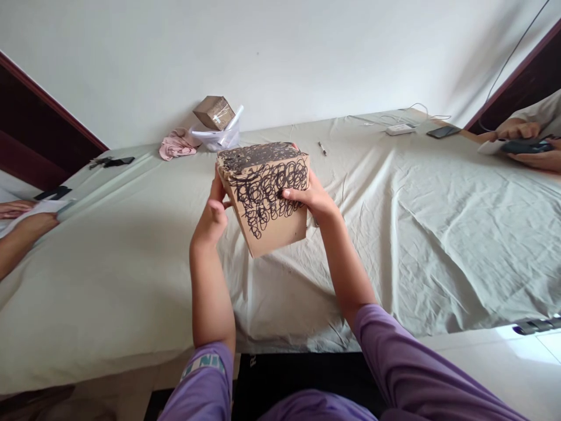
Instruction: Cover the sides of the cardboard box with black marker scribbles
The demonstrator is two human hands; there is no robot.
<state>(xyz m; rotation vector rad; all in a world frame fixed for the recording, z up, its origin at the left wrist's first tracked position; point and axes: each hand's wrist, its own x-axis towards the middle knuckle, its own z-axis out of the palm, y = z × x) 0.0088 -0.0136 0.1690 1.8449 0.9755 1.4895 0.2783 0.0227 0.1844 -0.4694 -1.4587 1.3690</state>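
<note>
A cardboard box (280, 231) is held up above the cloth-covered table, tilted, between my two hands. Black looping scribbles cover the upper part of its near face, and its top face is densely darkened with black marks. My left hand (213, 216) grips the box's left side, with the thumb apart from the near face. On the right, my right hand (313, 196) holds the other side, its thumb pressed on the scribbled face; its other fingers are hidden behind the box. A pen (322, 148) lies on the cloth beyond my right hand.
At the back stand a small cardboard box (214, 112) on a plastic container (219, 139) and a pink cloth (177, 144). A white power strip (400, 130) and phone (443, 132) lie back right. Other people's hands (532, 155) show at both sides.
</note>
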